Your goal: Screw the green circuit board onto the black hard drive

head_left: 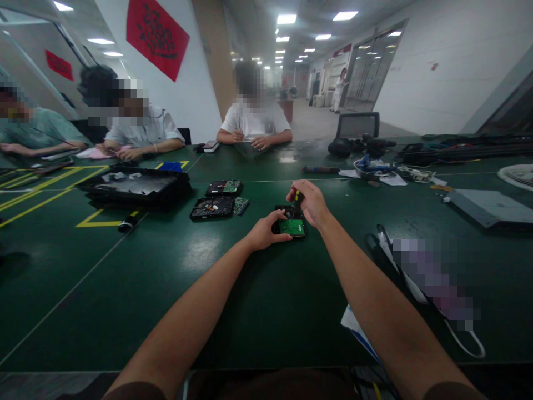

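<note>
A hard drive [292, 228] with a green circuit board facing up lies on the green table in front of me. My left hand [268, 229] grips it from the left side, thumb along the near edge and fingers at the far edge. Above the drive, my right hand [310, 201] pinches a small screwdriver [297, 196] with a yellow and black handle. The screwdriver points down at the drive; whether its tip sits in a screw is too small to tell. To the left lie two more hard drives [224, 188] [211, 208] and a loose circuit board [241, 206].
A black tray [137, 186] stands at the left, near a black cylinder [127, 224]. On the right are a lanyard badge [433, 278], a grey metal box [491, 208] and tangled cables [375, 166]. A hammer-like tool [320, 169] lies farther back. Several people sit across the table.
</note>
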`<state>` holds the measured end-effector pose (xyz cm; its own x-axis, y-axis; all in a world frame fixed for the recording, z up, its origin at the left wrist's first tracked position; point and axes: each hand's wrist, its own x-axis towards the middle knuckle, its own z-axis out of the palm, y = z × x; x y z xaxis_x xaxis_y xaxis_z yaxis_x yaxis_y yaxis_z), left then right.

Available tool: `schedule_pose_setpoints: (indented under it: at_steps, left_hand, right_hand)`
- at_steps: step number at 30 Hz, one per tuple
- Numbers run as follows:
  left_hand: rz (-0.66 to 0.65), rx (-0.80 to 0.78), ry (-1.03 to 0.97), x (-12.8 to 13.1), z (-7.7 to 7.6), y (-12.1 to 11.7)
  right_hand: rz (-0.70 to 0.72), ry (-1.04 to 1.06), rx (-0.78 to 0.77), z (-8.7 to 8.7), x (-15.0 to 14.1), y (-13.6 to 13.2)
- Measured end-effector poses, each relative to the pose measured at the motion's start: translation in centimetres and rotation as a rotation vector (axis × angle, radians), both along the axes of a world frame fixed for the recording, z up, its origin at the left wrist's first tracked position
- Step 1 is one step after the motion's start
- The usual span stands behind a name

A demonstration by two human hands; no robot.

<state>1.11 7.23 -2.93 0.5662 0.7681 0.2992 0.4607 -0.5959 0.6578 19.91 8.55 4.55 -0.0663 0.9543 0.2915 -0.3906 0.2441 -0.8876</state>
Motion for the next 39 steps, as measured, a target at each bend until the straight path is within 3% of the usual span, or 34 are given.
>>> schedule_pose_setpoints:
  at_steps: [9, 29, 39]
  left_hand:
    - [0.002, -0.014, 0.013, 0.03, 0.33, -0.14]
    - [0.002, 0.002, -0.001, -0.01, -0.20, 0.15]
    - [-0.010, -0.001, -0.007, -0.04, 0.00, 0.02]
  right_hand:
    - [0.040, 0.012, -0.030, -0.01, -0.24, -0.02]
    - [-0.080, -0.030, 0.050, -0.37, -0.09, 0.24]
    - [-0.025, -0.039, 0.028, -0.39, -0.13, 0.22]
